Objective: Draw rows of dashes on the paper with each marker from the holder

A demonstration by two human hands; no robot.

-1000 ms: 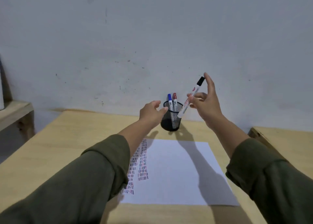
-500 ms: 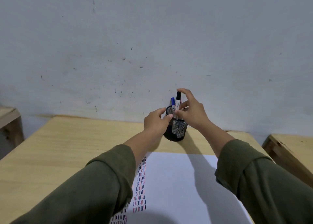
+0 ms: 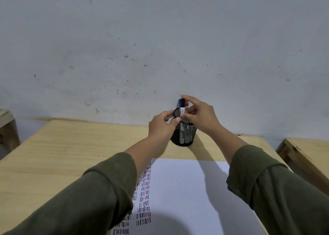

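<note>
Head view, right hand (image 3: 201,115) hides markers (image 3: 182,108), grip unclear

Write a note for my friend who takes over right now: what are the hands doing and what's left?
Left hand grips the holder at its rim, steadying it on the table.
Right hand pinches the black marker, which stands in the holder beside the blue marker and red marker.
Paper has columns of black, blue and red dashes on its left part.
Left: let go, or pick the next marker and fill the blank area.
</note>
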